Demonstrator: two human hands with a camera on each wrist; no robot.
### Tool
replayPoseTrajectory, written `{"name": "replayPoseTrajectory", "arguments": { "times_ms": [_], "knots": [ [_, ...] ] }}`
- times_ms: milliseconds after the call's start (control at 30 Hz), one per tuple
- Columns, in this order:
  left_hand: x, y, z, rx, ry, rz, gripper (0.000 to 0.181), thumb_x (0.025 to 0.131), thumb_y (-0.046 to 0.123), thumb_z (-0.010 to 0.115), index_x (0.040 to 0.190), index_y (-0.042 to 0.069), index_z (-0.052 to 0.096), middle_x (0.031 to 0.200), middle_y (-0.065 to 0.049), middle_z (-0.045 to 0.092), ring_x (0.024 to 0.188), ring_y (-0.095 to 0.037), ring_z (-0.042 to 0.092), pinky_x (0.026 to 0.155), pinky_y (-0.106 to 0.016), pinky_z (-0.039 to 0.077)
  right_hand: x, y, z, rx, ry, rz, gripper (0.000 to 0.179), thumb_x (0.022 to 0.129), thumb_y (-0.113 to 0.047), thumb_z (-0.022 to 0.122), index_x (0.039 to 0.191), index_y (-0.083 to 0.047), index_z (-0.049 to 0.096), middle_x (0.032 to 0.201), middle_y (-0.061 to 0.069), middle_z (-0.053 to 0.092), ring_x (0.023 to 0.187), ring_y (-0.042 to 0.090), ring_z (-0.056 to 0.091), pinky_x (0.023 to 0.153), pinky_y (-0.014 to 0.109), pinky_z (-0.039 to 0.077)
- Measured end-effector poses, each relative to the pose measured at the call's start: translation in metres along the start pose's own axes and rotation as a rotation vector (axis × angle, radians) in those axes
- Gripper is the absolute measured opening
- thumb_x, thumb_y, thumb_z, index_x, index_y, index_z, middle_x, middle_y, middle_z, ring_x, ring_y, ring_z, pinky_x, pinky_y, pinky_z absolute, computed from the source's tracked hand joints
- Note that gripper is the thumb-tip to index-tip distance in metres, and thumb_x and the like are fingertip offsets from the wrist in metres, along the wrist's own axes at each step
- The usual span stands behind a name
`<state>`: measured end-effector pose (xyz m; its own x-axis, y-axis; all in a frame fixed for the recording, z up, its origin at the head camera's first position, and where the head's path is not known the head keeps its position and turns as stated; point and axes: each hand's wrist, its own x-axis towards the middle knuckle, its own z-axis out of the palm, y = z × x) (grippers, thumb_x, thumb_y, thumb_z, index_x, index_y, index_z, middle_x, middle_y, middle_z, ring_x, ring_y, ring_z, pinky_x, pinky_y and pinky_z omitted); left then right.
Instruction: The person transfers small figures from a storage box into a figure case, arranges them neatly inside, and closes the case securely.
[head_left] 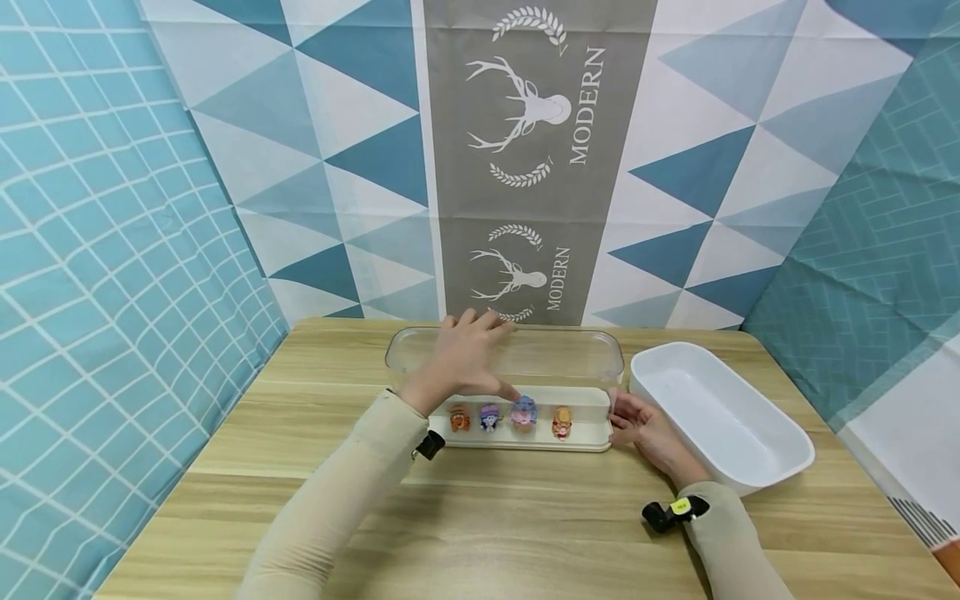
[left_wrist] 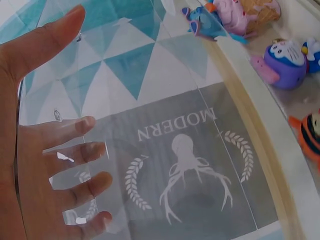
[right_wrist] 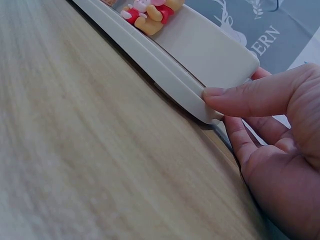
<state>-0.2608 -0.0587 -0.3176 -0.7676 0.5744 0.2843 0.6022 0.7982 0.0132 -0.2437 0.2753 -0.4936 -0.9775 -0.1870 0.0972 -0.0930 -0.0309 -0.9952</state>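
Note:
A long cream display tray (head_left: 588,400) lies on the table with small cartoon figurines in a row: an orange striped one (head_left: 459,418), a purple one (head_left: 490,417), a blue-and-pink one with a cone (head_left: 523,413) and a yellow one (head_left: 561,422). Just behind it is a clear plastic cover (head_left: 562,354). My left hand (head_left: 467,354) spans the cover, thumb toward the tray and fingers at the far side; the left wrist view shows those fingers (left_wrist: 82,192) bent against the clear plastic. At the tray's right end, my right hand (head_left: 648,429) pinches the corner, thumb (right_wrist: 250,97) on the rim.
To the right on the wooden table (head_left: 525,533) stands a white rectangular bin (head_left: 727,417), close beside my right hand. A patterned cloth (head_left: 510,167) hangs along the table's back edge, and blue tiled cloth (head_left: 112,208) covers the left side.

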Motion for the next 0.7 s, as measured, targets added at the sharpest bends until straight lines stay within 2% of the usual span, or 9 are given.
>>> {"name": "replayPoseTrajectory", "arguments": {
  "times_ms": [233, 367, 567, 700],
  "knots": [
    [0.003, 0.005, 0.009, -0.001, -0.009, 0.007, 0.101, 0.058, 0.070, 0.079, 0.143, 0.021, 0.055, 0.129, -0.001, 0.056, 0.105, -0.023, 0.048, 0.085, -0.043, 0.045, 0.000, 0.003, 0.000, 0.035, -0.031, -0.053, 0.080, 0.070, 0.027, 0.059, 0.143, 0.022, 0.029, 0.116, -0.008, 0.061, 0.105, 0.003, 0.059, 0.089, 0.018, 0.054],
    [0.005, 0.006, 0.017, -0.002, -0.015, 0.002, 0.100, 0.057, 0.070, 0.079, 0.141, 0.021, 0.056, 0.124, 0.000, 0.056, 0.105, -0.022, 0.048, 0.090, -0.045, 0.044, 0.001, 0.004, -0.001, 0.020, -0.032, -0.046, 0.082, 0.069, 0.026, 0.060, 0.145, 0.020, 0.030, 0.118, -0.011, 0.060, 0.106, 0.003, 0.059, 0.089, 0.018, 0.054],
    [0.006, 0.008, 0.024, -0.009, -0.015, -0.013, 0.100, 0.057, 0.070, 0.079, 0.141, 0.019, 0.058, 0.121, 0.000, 0.057, 0.102, -0.022, 0.048, 0.088, -0.043, 0.042, 0.002, 0.004, -0.002, -0.014, -0.011, -0.014, 0.081, 0.069, 0.023, 0.063, 0.146, 0.012, 0.037, 0.122, -0.014, 0.059, 0.108, 0.002, 0.058, 0.091, 0.018, 0.053],
    [0.006, 0.008, 0.030, -0.016, -0.023, -0.017, 0.099, 0.058, 0.069, 0.077, 0.142, 0.019, 0.057, 0.123, 0.000, 0.057, 0.104, -0.023, 0.049, 0.086, -0.042, 0.041, 0.001, 0.002, -0.001, -0.019, -0.009, -0.001, 0.078, 0.069, 0.023, 0.063, 0.143, 0.006, 0.045, 0.130, -0.009, 0.056, 0.111, 0.001, 0.057, 0.093, 0.018, 0.052]
  ]
}}
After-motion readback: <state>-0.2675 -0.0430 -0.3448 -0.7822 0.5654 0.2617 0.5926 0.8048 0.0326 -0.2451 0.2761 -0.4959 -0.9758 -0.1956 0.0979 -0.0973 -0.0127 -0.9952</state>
